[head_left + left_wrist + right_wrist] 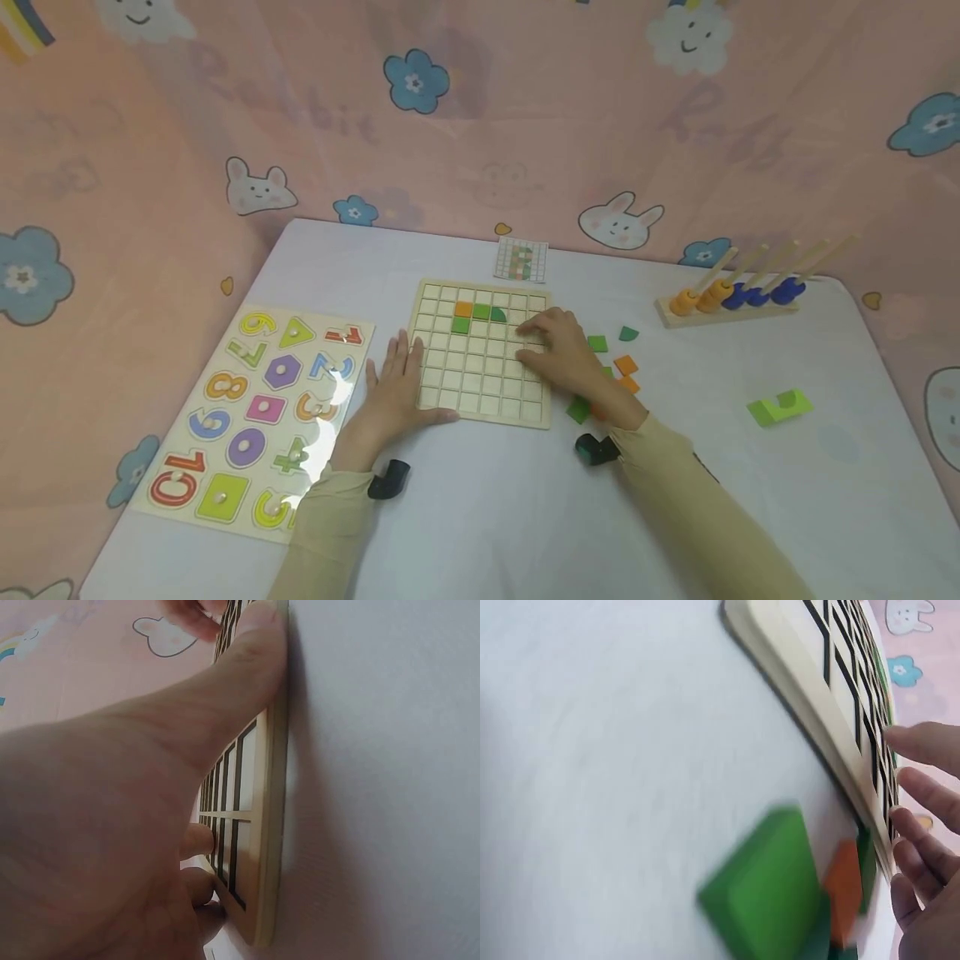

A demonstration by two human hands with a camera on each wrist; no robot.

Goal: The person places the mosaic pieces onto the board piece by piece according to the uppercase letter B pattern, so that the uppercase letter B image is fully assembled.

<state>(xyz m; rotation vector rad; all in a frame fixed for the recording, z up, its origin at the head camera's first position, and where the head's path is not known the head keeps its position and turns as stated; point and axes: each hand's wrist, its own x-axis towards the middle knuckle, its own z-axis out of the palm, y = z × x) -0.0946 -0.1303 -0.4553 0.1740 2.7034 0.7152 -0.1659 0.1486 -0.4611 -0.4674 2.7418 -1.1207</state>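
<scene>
Grid board: I have it on the white table [480, 517], the wooden grid board [480, 400] lying flat between the two hands.
Left hand: I see the left hand [390, 400] with its fingers apart and nothing in its grip; the fingers rest at the board's left edge, the thumb on its near edge.
Right hand: I see the right hand [562, 346] reaching over the board's right edge, fingers bent, thumb and forefinger apart, no piece visible between them. I cannot tell whether the tips touch the squares.
Pieces on the grid: I make out an orange square [464, 308], a green square [482, 311] on its right, then a dark green quarter-round [498, 314]; a second green square [460, 325] sits just below the orange one.
Loose pieces: I find green and orange pieces [626, 364] scattered right of the board, some partly behind the right forearm.
Pattern card: I see a small card [521, 260] with a coloured grid just beyond the board.
Left side: I have a number puzzle [300, 379], glare across part of it.
Right side: I have a peg stand [738, 315] with orange and blue beads, and nearer, a light green block [780, 408].
</scene>
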